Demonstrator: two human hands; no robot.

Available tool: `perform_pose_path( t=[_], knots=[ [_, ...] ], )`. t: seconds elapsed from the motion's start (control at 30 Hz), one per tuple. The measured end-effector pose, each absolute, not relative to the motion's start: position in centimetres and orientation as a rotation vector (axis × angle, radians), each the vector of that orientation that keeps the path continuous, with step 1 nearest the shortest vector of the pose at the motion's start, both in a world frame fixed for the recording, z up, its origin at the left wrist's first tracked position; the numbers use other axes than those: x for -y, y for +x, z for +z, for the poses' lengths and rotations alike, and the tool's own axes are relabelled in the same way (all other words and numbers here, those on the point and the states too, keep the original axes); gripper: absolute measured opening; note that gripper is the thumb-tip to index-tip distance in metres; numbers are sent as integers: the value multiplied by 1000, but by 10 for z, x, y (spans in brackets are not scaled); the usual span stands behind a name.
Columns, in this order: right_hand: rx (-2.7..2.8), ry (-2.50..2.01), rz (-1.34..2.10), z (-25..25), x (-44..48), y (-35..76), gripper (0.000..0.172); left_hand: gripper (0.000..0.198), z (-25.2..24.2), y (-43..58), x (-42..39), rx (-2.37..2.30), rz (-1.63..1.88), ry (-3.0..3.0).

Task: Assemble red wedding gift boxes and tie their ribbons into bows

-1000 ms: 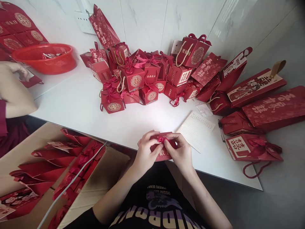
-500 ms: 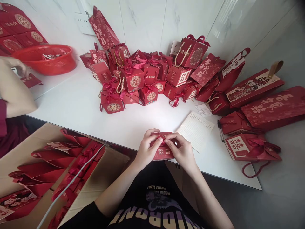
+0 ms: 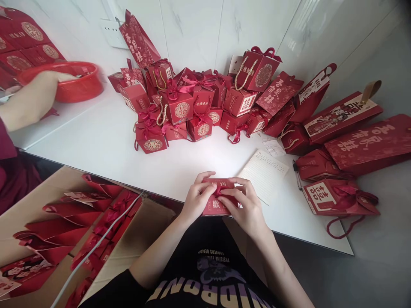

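Observation:
A small red gift box (image 3: 214,208) with pale printed characters sits at the front edge of the white table, close to my body. On its top is a dark red ribbon (image 3: 218,191), gathered in the middle. My left hand (image 3: 199,197) pinches the ribbon from the left between thumb and fingers. From the right, my right hand (image 3: 246,202) pinches it too, its fingers covering the box's right part. The exact shape of the ribbon between the fingertips is partly hidden.
Many red gift boxes (image 3: 182,109) are piled at the back. A lined notepad (image 3: 265,175) and a pen (image 3: 297,174) lie right, near red bags (image 3: 369,145). At left, another person's arm (image 3: 35,96) reaches into a red basin (image 3: 80,87). A cardboard box (image 3: 128,239) stands below.
My right fingers have shifted over the box's right side, and more of the ribbon shows. The other person's hand has moved from the table up into the basin.

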State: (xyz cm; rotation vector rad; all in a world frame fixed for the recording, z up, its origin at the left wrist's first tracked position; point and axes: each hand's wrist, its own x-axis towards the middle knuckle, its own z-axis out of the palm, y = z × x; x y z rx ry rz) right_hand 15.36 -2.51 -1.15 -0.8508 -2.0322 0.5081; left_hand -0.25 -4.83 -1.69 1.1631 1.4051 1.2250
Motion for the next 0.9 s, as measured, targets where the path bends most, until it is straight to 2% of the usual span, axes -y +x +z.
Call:
perform_pose_path(
  t=[0.3,0.63,0.73,0.83,0.9],
  knots=[
    [2039,-800,372,-12,25,155,18,35,-13,-6,51,-1416,1237,1218],
    [2197,-832,222,-16,19,183,20,34,-16,-17,63,-1827,1278,1699],
    [2218,-871,212,-14,21,189,18,27,-20,-15,70,-1919,1312,1800],
    [2168,-948,313,-5,26,187,7,12,-19,-9,75,-1905,1339,1799],
    [2118,-1073,436,1,30,182,16,5,-18,-5,76,-1877,1341,1764]
  ],
)
